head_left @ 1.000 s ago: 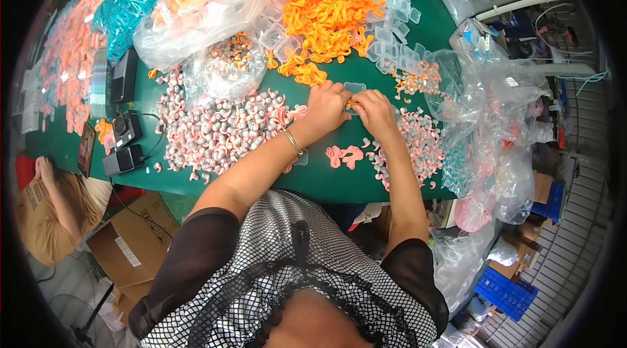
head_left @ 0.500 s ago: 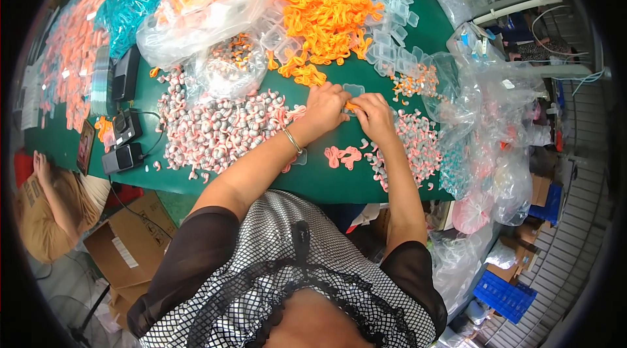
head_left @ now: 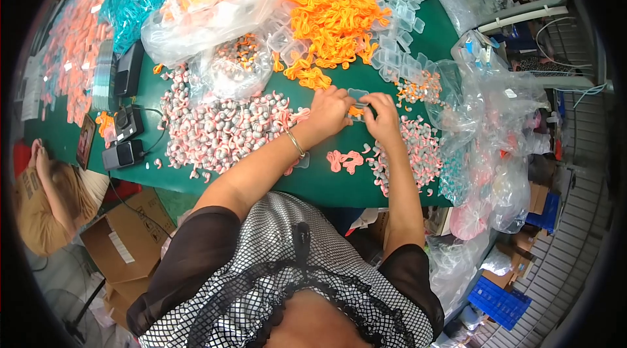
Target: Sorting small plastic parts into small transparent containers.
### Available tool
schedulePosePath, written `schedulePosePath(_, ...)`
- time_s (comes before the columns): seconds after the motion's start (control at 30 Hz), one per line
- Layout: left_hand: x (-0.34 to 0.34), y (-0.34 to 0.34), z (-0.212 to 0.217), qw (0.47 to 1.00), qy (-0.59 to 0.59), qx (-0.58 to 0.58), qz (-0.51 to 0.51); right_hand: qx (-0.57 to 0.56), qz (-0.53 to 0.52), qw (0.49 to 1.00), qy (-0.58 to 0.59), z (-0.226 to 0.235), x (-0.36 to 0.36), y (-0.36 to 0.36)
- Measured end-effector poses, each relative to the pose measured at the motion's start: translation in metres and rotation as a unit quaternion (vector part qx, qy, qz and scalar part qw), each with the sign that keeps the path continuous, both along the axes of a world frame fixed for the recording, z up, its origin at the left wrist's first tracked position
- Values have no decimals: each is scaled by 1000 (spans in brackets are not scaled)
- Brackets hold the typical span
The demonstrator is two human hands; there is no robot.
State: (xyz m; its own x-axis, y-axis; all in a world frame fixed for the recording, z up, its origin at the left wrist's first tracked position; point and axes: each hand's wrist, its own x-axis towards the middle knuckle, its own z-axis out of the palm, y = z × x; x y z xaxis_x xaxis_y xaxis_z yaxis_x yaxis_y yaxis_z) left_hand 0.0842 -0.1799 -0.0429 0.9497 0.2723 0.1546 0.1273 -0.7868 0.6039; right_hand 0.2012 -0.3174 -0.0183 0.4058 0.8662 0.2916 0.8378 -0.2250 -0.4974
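The person sat at a long green desk (head_left: 313, 181) with both hands close together in front of them. The left hand (head_left: 331, 110) and the right hand (head_left: 381, 116) pinched a small clear plastic case (head_left: 358, 95) between their fingertips, with a little orange piece (head_left: 356, 111) tucked just under it. The case was lifted a bit above the desk, right between the two hands. A thin gold bracelet (head_left: 295, 143) sat on the left wrist. To the left of the hands lay a wide heap of small pink and grey pieces (head_left: 222, 129). To the right was a smaller heap of pink pieces (head_left: 418, 149). A pink curly piece (head_left: 345, 160) lay alone on the desk just below the hands. Farther back was a big pile of bright orange curly pieces (head_left: 333, 12), with a row of empty clear cases (head_left: 398, 64) beside it. A clear plastic bag of orange packs (head_left: 209, 5) rested at the back left. A brown cardboard box (head_left: 127, 234) stood on the floor.
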Motion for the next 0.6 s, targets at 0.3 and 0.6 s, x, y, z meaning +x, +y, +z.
schedulePosePath(0.3, -2, -5, 8, 999, -28, 10, 19, -74, -109, 987, 90, -6, 14, 4)
schedulePosePath(0.6, 6, -4, -6, 991, -110, 68, -38, -23, 30, 999, 2, 6, -3, -11)
